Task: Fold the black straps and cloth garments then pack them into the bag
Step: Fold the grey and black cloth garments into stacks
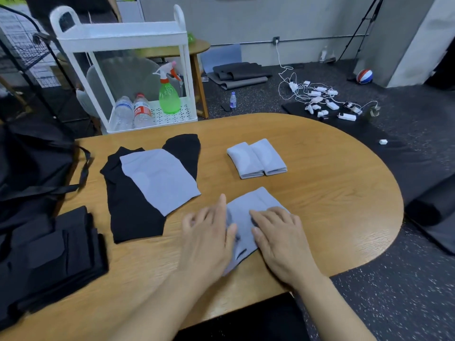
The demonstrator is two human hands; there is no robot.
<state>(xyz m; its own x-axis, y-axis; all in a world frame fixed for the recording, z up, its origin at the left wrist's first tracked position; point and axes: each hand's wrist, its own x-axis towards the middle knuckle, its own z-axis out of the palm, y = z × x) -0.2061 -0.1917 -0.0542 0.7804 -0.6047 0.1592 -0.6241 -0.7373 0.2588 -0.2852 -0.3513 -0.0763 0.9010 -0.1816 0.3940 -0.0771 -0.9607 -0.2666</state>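
Observation:
A light blue cloth (248, 205) lies flat near the front of the wooden table (332, 193). My left hand (209, 237) rests on its left part with fingers spread and relaxed. My right hand (280, 237) presses flat on its right part. Two folded light blue cloths (256, 158) sit side by side farther back. Another light blue cloth (160, 178) lies spread over a black garment (133, 207) at centre left. A stack of folded black straps (56, 252) lies at the left front. The black bag (32, 163) stands at the table's left edge.
A white trolley (123, 38) with water bottles and a green spray bottle (168, 92) stands behind the table. Chargers and cables (320, 97), dark mats, a small bottle and a ball lie on the floor beyond. A dark rolled mat is at right.

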